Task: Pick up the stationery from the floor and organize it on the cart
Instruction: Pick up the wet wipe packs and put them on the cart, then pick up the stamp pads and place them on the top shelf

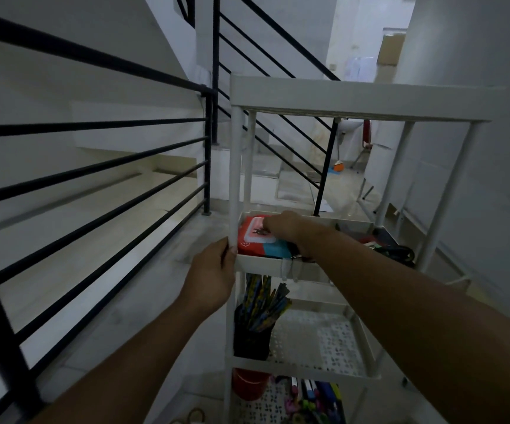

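Ok so my right hand (284,229) sits on top of the red-and-blue soft pack with a pale pink panel (253,240), fingers curled down onto it. The pack is in the left end of the middle tray (266,265) of the white plastic multi-tier cart (360,99). Can't tell its long axis, the hand covers half. My left hand (214,270) grips the front-left post (236,179), touching distance from the pack, so either could nudge it.

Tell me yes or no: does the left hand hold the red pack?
No, the left hand grips the cart post, while the right hand holds the red pack.
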The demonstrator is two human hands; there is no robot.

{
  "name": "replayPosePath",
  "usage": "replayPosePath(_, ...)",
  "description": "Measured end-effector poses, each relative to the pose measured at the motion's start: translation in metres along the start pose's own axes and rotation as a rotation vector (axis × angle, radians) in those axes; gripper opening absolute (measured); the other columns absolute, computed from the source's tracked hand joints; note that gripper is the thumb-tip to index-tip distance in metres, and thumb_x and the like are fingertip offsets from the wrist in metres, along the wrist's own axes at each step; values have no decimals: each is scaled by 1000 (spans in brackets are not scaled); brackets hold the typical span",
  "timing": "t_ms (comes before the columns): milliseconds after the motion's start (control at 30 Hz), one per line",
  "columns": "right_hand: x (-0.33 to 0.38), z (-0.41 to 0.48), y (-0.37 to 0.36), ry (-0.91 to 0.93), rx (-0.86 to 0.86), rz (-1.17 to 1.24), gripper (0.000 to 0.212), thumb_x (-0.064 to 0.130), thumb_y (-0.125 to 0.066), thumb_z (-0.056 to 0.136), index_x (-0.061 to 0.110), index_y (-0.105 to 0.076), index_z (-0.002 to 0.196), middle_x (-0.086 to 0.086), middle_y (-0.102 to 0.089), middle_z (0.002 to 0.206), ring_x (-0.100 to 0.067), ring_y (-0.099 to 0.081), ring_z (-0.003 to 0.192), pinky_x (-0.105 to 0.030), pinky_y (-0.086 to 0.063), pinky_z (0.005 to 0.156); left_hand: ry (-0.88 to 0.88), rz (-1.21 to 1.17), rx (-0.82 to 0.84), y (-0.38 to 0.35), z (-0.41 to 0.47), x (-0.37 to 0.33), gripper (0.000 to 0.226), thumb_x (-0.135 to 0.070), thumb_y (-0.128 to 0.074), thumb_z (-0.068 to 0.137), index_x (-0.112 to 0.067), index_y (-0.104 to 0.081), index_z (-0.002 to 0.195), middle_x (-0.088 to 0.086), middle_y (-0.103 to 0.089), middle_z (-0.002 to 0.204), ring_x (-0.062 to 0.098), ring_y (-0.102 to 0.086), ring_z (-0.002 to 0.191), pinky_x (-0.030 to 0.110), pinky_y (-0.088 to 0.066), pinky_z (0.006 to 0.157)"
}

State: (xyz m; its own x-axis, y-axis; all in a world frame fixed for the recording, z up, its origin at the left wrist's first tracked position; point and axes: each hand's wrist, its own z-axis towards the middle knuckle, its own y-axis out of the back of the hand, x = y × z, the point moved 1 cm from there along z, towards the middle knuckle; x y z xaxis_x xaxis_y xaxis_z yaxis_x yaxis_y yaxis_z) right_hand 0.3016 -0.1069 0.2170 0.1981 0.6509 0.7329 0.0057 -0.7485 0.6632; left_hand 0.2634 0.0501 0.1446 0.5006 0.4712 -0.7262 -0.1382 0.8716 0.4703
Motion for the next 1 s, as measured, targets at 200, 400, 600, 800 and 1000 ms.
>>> replayPosePath(200, 2, -3, -2, 61, -43, -363, 54, 46, -43, 98, 4, -45, 132, -18, -57, 118, -28, -56, 107, -37, -46, 93, 53, -19, 33, 4, -3, -9, 26, -23, -41, 101, -16, -60, 117, -3, -64, 103, 0, -56, 84, -1, -41, 66)
replayPosePath(400, -3, -29, 15, 173, -312, -252, 38, 33, -52, 95, 7, -48, 122, -10, -54, 110, -22, -52, 92, -28, -45, 67, 173, -78, -147, 4, -33, -22, 33, -21, -58, 92, -13, -48, 122, 1, -52, 116, 13, -51, 107, 24, -42, 88)
replayPosePath(600, -30, -108, 18, 339, -465, -34, 14, 25, -57, 93, 12, -61, 91, -6, -70, 85, -12, -66, 69, -25, -55, 55, 142, -239, 120, -14, -84, -38, 3, -18, -57, 93, -18, -55, 95, -9, -59, 86, 1, -57, 78, 4, -44, 60)
replayPosePath(800, -110, -181, -7, 351, -373, -170, 17, 27, -56, 96, 15, -62, 87, 0, -66, 61, -10, -57, 49, -19, -47, 47, 175, -245, 563, -72, -143, -25, 10, -24, -54, 95, -15, -57, 99, -9, -58, 81, 5, -55, 72, 8, -42, 58)
replayPosePath(1000, -245, -180, -37, 135, -352, -162, 16, 26, -60, 92, 14, -66, 84, 7, -64, 56, -5, -60, 49, -13, -42, 46, 215, -113, 826, -156, -182, 15, 2, -25, -56, 93, -26, -57, 92, -13, -60, 86, 4, -58, 82, 15, -41, 66)
